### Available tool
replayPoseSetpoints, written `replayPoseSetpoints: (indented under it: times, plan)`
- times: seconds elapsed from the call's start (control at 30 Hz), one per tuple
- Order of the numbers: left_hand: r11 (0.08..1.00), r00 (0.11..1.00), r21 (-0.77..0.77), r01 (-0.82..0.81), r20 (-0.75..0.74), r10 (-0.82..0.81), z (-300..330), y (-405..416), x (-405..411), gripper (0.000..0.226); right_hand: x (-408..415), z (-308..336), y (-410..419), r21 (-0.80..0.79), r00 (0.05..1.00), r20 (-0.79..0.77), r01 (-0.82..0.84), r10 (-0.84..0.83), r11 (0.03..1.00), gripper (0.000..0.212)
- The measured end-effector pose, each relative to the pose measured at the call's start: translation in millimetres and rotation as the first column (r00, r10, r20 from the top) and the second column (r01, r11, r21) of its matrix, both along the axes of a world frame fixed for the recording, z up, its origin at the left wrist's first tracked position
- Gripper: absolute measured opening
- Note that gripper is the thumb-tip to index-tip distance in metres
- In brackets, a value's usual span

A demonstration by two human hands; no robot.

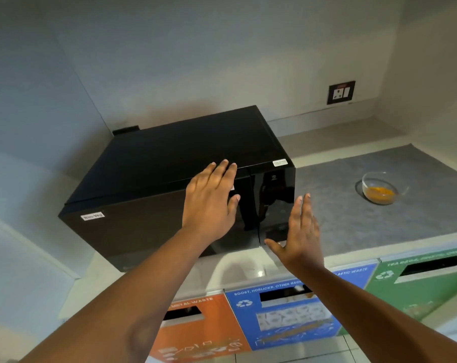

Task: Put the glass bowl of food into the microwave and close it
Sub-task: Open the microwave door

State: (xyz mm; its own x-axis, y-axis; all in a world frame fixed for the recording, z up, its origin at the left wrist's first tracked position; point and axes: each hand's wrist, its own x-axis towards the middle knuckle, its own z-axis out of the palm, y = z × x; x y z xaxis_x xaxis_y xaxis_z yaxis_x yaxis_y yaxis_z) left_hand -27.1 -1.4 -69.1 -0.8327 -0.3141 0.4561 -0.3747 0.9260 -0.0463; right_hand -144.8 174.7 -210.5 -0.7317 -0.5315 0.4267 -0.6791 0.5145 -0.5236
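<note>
A black microwave (154, 163) stands on the counter with its door closed. My left hand (211, 197) lies flat and open against the upper front of the door, fingers reaching its top edge. My right hand (300, 231) hovers open, fingers straight, just in front of the microwave's right control panel, holding nothing. The glass bowl of food (379, 188), with orange-yellow food in its bottom, sits on the grey mat (353, 221) to the right of the microwave, apart from both hands.
A wall socket (341, 92) is on the back wall above the counter. Below the counter's front edge are waste bin flaps: orange (195, 328), blue (287, 315) and green (426, 279). A wall closes the left side beside the microwave.
</note>
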Motion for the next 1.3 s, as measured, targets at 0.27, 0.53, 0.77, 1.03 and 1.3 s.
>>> replayPoseSetpoints:
  times: [0.27, 0.53, 0.77, 1.03, 1.3]
  plan:
    - [0.999, 0.999, -0.044, -0.019, -0.030, 0.018, -4.6, -1.1, -1.6, 0.068, -11.8, -30.1, -17.0, -0.260, 0.927, 0.355, -0.029, 0.123, 0.965, 0.136]
    - [0.998, 0.999, -0.064, -0.025, -0.049, 0.022, -5.8, -0.2, -2.3, 0.067, -19.4, -43.1, -30.2, -0.335, 0.914, 0.375, -0.025, 0.157, 0.942, 0.135]
    - [0.997, 0.998, -0.062, -0.039, -0.050, 0.036, -6.2, 1.0, -3.7, 0.067, -19.8, -49.4, -31.8, -0.284, 0.962, 0.255, -0.018, 0.094, 0.959, 0.145]
    - [0.998, 0.998, -0.048, -0.037, -0.048, 0.035, -6.8, 0.9, -2.8, 0.067, -20.9, -54.4, -35.7, -0.270, 0.976, 0.213, 0.007, 0.053, 0.963, 0.132]
    - [0.999, 0.999, -0.043, -0.031, -0.013, 0.030, -3.7, 9.1, 8.6, 0.068, -13.0, -45.9, -38.2, -0.287, 0.981, 0.191, 0.043, 0.014, 0.957, 0.129]
